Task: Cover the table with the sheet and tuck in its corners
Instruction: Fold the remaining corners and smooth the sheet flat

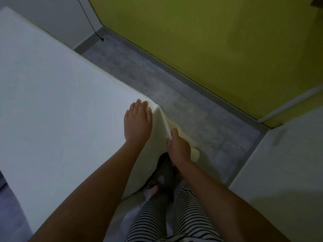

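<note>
White sheet feels soft and limp; my left hand lies flat by the surface's corner, my right hand seemingly pinched on the hanging fold below.

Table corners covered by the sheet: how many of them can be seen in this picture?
2. One corner is near the centre, under the left hand, with the right hand pinching the sheet below it. One far corner is at top left. Others are out of view.

Yellow wall, grey tiled floor
</note>
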{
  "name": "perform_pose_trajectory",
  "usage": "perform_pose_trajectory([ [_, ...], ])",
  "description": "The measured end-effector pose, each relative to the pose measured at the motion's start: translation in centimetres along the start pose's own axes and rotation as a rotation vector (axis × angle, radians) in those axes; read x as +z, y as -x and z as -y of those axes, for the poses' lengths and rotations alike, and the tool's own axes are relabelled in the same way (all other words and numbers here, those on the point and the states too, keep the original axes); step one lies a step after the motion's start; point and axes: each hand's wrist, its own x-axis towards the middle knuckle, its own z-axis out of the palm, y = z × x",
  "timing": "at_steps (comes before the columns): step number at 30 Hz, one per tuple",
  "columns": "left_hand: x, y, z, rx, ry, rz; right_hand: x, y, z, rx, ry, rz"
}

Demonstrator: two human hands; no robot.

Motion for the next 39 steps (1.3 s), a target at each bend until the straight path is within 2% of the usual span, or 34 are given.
perform_pose_trajectory([
  [6, 0.3, -0.1, 0.2, 0.041, -0.012, -0.04, -0.7, -0.3, -1.3, 0.105, 0.008, -0.017],
  [11, 0.4, -0.2, 0.7, 0.059, 0.028, -0.041, -2.6, -0.6, -2.6, 0.118, 0.136, -0.248],
  [14, 0.3, -0.1, 0.7, 0.075, 0.033, -0.031, -2.8, -0.1, -2.8, 0.091, 0.177, -0.288],
  [20, 0.4, -0.3, 0.9, 0.086, 0.038, -0.032, 0.7, 1.4, 0.0, 0.136, -0.057, -0.186],
  [24, 0.6, -0.3, 0.7, 0.08, 0.039, -0.045, 2.0, 1.6, 0.8, 0.088, -0.001, -0.046],
  [30, 0.7, -0.4, 0.8, 0.075, 0.063, -0.066, 1.4, 0.3, -0.1, 0.14, -0.07, 0.113],
  [32, 0.8, -0.3, 0.7, 0.072, 0.063, -0.07, 0.9, -0.3, -1.3, 0.167, -0.036, 0.05],
  [36, 0.8, -0.3, 0.5, 0.076, 0.049, -0.077, -0.3, -1.3, -3.5, 0.212, 0.034, -0.233],
  [39, 0.8, -0.4, 0.5, 0.068, 0.048, -0.078, -0.4, -1.4, -3.4, 0.223, 0.056, -0.294],
])
